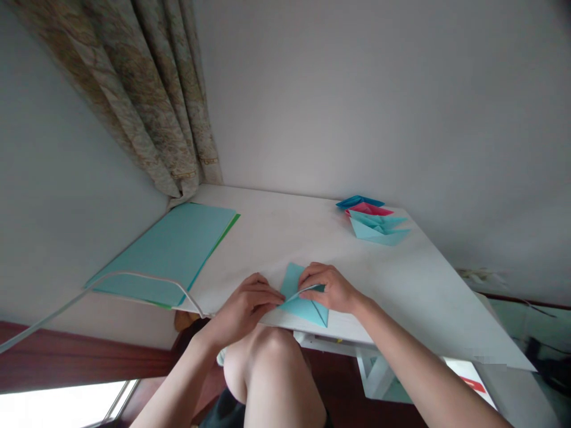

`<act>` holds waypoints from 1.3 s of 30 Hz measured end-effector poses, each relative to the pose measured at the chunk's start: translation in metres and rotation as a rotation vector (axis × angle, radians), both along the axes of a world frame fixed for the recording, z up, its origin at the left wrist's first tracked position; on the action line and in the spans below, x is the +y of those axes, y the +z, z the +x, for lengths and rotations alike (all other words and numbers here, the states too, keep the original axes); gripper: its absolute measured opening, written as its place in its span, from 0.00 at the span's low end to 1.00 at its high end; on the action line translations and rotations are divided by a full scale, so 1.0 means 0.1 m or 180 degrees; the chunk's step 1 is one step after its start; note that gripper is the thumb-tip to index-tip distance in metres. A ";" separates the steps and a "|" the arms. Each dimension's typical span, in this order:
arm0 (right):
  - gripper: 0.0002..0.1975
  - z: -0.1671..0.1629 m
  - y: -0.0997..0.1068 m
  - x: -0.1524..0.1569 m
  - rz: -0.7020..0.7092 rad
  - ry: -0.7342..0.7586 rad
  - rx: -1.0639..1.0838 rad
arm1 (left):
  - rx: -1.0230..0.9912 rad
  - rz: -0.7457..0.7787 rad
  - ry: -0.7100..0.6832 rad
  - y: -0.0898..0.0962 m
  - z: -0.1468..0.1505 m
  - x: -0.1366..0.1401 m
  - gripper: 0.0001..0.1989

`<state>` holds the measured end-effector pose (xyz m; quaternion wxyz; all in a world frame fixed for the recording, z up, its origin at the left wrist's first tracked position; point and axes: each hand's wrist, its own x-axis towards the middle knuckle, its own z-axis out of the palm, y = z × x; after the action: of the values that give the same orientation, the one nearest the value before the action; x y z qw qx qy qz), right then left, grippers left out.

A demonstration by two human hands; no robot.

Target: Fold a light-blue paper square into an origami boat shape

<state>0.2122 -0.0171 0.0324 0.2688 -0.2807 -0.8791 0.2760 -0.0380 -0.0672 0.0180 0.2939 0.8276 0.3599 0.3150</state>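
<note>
A light blue sheet of folded paper [306, 309] lies near the front edge of the white table, with one flap lifted along a crease. My right hand [330, 288] pinches this raised flap between thumb and fingers. At the paper's left corner, my left hand [254, 300] has its fingers closed together on the edge. Part of the paper is hidden under the right fingers. Farther back on the right stand folded paper boats: a light blue one [379, 232], a pink one [368, 209] and a dark blue one [359, 201].
A stack of coloured sheets [165, 249], light blue on top with green beneath, lies on the table's left side. A white cable [134, 274] arches over it. A patterned curtain [151, 89] hangs at the back left corner. My knee [276, 351] is below the table edge.
</note>
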 end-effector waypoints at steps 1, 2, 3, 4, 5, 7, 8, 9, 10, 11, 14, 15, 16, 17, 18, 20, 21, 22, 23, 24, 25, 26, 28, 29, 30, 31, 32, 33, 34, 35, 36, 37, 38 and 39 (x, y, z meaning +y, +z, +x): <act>0.06 -0.02 0.00 0.01 0.0003 0.0004 0.0010 | 0.0003 -0.0035 0.0037 0.01 -0.01 0.05 0.12; 0.06 -0.03 0.00 0.02 -0.0010 0.0003 0.0010 | 0.0029 -0.0021 0.0082 0.01 -0.03 0.11 0.11; 0.06 -0.04 -0.01 0.02 -0.0041 -0.0020 0.0002 | 0.0088 0.0027 0.0126 0.01 -0.04 0.16 0.10; 0.06 -0.04 -0.01 0.03 -0.0089 -0.0058 -0.0018 | 0.0158 0.0093 0.0161 0.00 -0.05 0.20 0.09; 0.06 -0.05 -0.01 0.03 -0.0145 -0.0114 -0.0042 | 0.0240 0.0143 0.0155 -0.01 -0.06 0.24 0.08; 0.07 -0.05 -0.01 0.03 -0.0256 -0.0233 -0.0089 | 0.0373 0.0179 0.0129 -0.04 -0.06 0.29 0.06; 0.07 -0.05 -0.01 0.03 -0.0306 -0.0293 -0.0106 | 0.0420 0.0159 0.0121 -0.04 -0.06 0.30 0.06; 0.08 -0.05 -0.02 0.03 -0.0345 -0.0350 -0.0120 | 0.0450 0.0123 0.0132 -0.04 -0.06 0.30 0.05; 0.08 -0.06 -0.02 0.04 -0.0378 -0.0391 -0.0139 | 0.0476 0.0076 0.0150 -0.04 -0.05 0.30 0.04; 0.08 -0.06 -0.02 0.04 -0.0401 -0.0431 -0.0158 | 0.0504 0.0024 0.0170 -0.03 -0.05 0.30 0.04; 0.08 -0.09 -0.03 0.04 -0.0464 -0.0502 -0.0219 | 0.0599 -0.0092 0.0197 0.01 -0.03 0.28 0.02; 0.07 -0.10 -0.04 0.05 -0.0488 -0.0522 -0.0242 | 0.0640 -0.0112 0.0190 0.02 -0.02 0.27 0.01; 0.07 -0.11 -0.03 0.05 -0.0513 -0.0553 -0.0264 | 0.0682 -0.0123 0.0181 0.03 -0.02 0.27 0.01; 0.06 -0.11 -0.03 0.05 -0.0534 -0.0588 -0.0290 | 0.0720 -0.0127 0.0176 0.04 -0.02 0.27 0.02; 0.07 -0.12 -0.03 0.05 -0.0556 -0.0622 -0.0323 | 0.0759 -0.0127 0.0164 0.05 -0.02 0.27 0.02; 0.07 -0.12 -0.02 0.05 -0.0590 -0.0689 -0.0383 | 0.0816 -0.0119 0.0129 0.05 -0.03 0.27 0.03; 0.07 -0.12 -0.02 0.05 -0.0605 -0.0713 -0.0404 | 0.0827 -0.0112 0.0105 0.06 -0.04 0.27 0.03; 0.08 -0.13 -0.01 0.05 -0.0621 -0.0731 -0.0426 | 0.0836 -0.0111 0.0071 0.06 -0.05 0.28 0.04; 0.08 -0.13 -0.01 0.05 -0.0641 -0.0747 -0.0455 | 0.0843 -0.0119 0.0037 0.07 -0.06 0.28 0.05; 0.08 -0.13 0.00 0.05 -0.0663 -0.0772 -0.0487 | 0.0852 -0.0137 0.0009 0.07 -0.06 0.28 0.06; 0.08 -0.14 0.01 0.05 -0.0690 -0.0796 -0.0528 | 0.0859 -0.0163 -0.0006 0.08 -0.06 0.28 0.07; 0.08 -0.14 0.02 0.04 -0.0721 -0.0811 -0.0571 | 0.0859 -0.0188 -0.0005 0.09 -0.06 0.28 0.07; 0.08 -0.15 0.03 0.03 -0.0769 -0.0829 -0.0634 | 0.0834 -0.0225 0.0026 0.09 -0.06 0.27 0.05; 0.08 -0.15 0.04 0.03 -0.0785 -0.0837 -0.0650 | 0.0806 -0.0226 0.0050 0.09 -0.05 0.27 0.05; 0.08 -0.15 0.05 0.03 -0.0796 -0.0847 -0.0664 | 0.0771 -0.0218 0.0067 0.08 -0.05 0.27 0.04; 0.08 -0.15 0.05 0.02 -0.0801 -0.0864 -0.0675 | 0.0728 -0.0197 0.0080 0.07 -0.04 0.27 0.05; 0.07 -0.16 0.05 0.02 -0.0799 -0.0896 -0.0678 | 0.0686 -0.0170 0.0088 0.05 -0.03 0.27 0.06; 0.07 -0.16 0.05 0.02 -0.0790 -0.0930 -0.0683 | 0.0644 -0.0133 0.0098 0.04 -0.03 0.28 0.07; 0.08 -0.16 0.05 0.02 -0.0775 -0.0958 -0.0693 | 0.0607 -0.0090 0.0110 0.02 -0.03 0.28 0.07; 0.08 -0.16 0.05 0.02 -0.0753 -0.0987 -0.0706 | 0.0581 -0.0048 0.0117 0.00 -0.02 0.28 0.07; 0.08 -0.17 0.06 0.02 -0.0734 -0.1012 -0.0731 | 0.0565 -0.0010 0.0125 -0.01 -0.02 0.29 0.07; 0.09 -0.17 0.06 0.02 -0.0717 -0.1031 -0.0764 | 0.0557 0.0022 0.0130 -0.02 -0.02 0.29 0.06; 0.09 -0.17 0.06 0.03 -0.0704 -0.1049 -0.0801 | 0.0552 0.0043 0.0132 -0.02 -0.02 0.29 0.05; 0.10 -0.18 0.06 0.03 -0.0694 -0.1062 -0.0835 | 0.0545 0.0053 0.0132 -0.02 -0.02 0.29 0.05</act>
<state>0.1944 -0.0143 0.0388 0.1623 -0.4829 -0.8129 0.2822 -0.0403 -0.0386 0.0155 0.2485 0.8462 0.3982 0.2521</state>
